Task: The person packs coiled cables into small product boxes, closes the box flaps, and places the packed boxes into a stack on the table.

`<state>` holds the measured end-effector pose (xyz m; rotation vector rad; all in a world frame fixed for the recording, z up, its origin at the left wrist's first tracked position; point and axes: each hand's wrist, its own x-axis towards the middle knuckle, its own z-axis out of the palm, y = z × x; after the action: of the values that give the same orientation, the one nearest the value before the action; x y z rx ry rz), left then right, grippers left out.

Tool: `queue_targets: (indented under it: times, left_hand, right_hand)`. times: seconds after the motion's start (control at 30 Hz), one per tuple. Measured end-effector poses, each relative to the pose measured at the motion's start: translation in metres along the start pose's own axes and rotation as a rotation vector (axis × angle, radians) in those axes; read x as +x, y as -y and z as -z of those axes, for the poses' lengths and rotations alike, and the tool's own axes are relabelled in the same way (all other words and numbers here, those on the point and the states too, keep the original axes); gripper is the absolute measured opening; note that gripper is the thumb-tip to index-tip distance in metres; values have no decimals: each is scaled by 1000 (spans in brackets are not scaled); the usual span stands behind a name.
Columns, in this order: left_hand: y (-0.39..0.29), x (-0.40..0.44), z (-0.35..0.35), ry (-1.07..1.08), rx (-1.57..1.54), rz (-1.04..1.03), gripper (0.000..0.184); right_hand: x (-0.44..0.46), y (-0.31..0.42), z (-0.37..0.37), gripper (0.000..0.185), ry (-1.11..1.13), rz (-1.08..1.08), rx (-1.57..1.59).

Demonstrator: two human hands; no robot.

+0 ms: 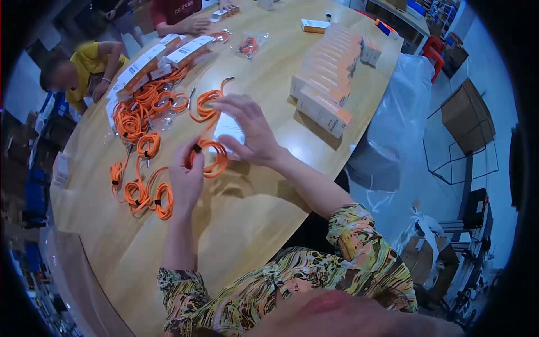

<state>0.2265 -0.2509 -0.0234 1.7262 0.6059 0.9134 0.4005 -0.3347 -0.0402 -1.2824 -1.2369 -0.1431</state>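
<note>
My left hand (187, 174) is closed on a coiled orange cable (216, 164), by the black strap around it. From this coil, orange cable leads up to a second loose coil (206, 105) on the table. My right hand (250, 132) is just right of both coils, its thumb and fingers apart, with nothing visibly gripped. Its fingertips come close to the upper coil; whether they touch is unclear. Partly hidden behind this hand lies a white box (229, 128). Several strapped orange coils (163, 201) rest left of my left hand.
A heap of orange cables (132, 121) lies at the left beside white-and-orange boxes (143, 64). Rows of similar boxes (325, 112) stand at the right, near the table edge. A bagged cable (249, 45) lies farther back. Two people sit or lean across the table (247, 213).
</note>
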Motion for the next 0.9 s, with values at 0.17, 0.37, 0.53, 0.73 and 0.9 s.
queue_targets:
  times: [0.17, 0.37, 0.53, 0.73, 0.9]
  left_hand:
    - [-17, 9, -29, -39, -175, -114, 20]
    - [-26, 38, -52, -46, -459, 341, 9]
    - [6, 32, -99, 346, -20, 364, 7]
    - [42, 28, -142, 323, 132, 299, 13]
    - [43, 31, -125, 344, -31, 307, 13]
  right_hand:
    - [-4, 8, 9, 62, 493, -554, 487]
    - [48, 26, 102, 55, 803, -309, -162]
    - [221, -128, 201, 46, 357, -231, -713]
    - [345, -374, 300, 40, 955, -424, -1121]
    - [321, -533, 315, 43, 495, 232, -1554]
